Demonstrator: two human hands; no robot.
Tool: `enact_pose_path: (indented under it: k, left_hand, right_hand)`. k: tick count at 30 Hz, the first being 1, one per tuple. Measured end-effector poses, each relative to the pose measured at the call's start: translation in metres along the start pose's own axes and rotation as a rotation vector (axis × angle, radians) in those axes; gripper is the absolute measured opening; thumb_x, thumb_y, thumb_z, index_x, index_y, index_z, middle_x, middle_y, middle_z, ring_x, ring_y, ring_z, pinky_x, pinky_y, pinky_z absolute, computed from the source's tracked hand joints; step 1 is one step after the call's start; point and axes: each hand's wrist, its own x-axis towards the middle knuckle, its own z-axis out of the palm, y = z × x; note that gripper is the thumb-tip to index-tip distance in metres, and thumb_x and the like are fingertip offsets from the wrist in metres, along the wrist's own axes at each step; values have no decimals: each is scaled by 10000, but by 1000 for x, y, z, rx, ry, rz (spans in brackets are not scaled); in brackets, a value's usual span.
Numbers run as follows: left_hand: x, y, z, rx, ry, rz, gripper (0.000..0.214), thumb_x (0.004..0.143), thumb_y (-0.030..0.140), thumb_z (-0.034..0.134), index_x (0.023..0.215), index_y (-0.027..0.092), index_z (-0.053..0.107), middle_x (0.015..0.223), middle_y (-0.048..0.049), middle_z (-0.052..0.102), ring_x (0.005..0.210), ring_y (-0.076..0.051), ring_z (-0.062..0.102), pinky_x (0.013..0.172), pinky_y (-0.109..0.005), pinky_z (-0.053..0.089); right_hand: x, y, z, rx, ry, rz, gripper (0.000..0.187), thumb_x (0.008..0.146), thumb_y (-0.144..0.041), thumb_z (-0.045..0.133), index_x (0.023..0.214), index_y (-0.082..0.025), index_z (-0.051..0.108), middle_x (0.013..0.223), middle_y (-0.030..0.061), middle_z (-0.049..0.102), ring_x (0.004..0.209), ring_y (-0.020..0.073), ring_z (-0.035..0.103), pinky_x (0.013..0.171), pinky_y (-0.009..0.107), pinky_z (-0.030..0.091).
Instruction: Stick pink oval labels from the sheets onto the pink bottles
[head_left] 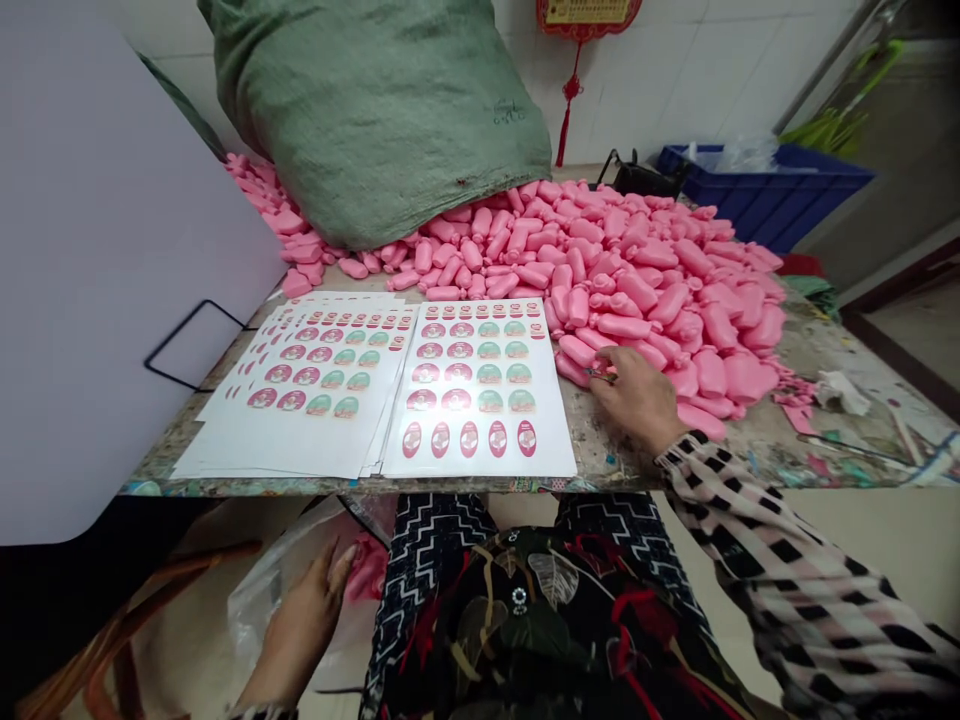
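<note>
My right hand (634,395) rests on the table at the near edge of a big heap of pink plastic bottles (645,280), its fingers curled at the nearest bottle (577,352); whether it grips anything is unclear. My left hand (304,620) is below the table beside my lap, fingers stretched against a clear plastic bag (277,585) that holds pink bottles (369,570). Two stacks of white sticker sheets (480,385) (315,385) with pink and green oval labels lie on the table in front of me.
A large green woven sack (375,110) lies on the pile at the back. A white board (90,270) stands at the left. A blue crate (765,190) sits at the back right. The worn table (825,440) carries scraps at the right.
</note>
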Motion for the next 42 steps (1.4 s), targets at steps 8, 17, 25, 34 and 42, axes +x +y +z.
enact_pose_path:
  k: [8,17,25,34,42]
  left_hand:
    - [-28,139,-30,-278,-43,620,579,731,408,614,1269,264,455,1223,-62,560,1086,-221,523,920,-362,412]
    - [-14,198,2,-538,-607,482,226,757,345,564,898,169,551,698,25,554,617,-109,500,577,-239,401]
    - [11,220,1,107,-58,840,205,824,317,505,986,220,585,1111,-53,596,981,-225,534,824,-370,408]
    - [21,218,13,297,-92,816,493,795,429,543,1258,270,486,1373,-38,449,1024,-267,555,833,-400,443]
    - [22,216,14,297,-86,838,478,809,429,524,1257,272,477,1389,-31,430,1044,-282,547,855,-427,435]
  right_hand:
    - [-57,-72,-50,946,-572,34,231,774,-402,590,812,-175,612,740,9,609,650,121,525,585,241,404]
    - [-66,-55,-17,822,-510,-25,262,882,-391,439,1029,-230,585,929,25,594,842,155,546,749,294,427]
    - [-48,-47,4,179,-271,-123,234,904,-342,398,967,-248,603,924,26,576,774,153,554,613,259,346]
    - [-35,-50,-2,40,-313,-306,226,912,-333,403,928,-235,606,911,25,585,770,142,554,592,254,318]
    - [-28,-43,-4,113,-378,-368,219,897,-308,435,906,-228,638,912,29,610,804,147,555,650,256,354]
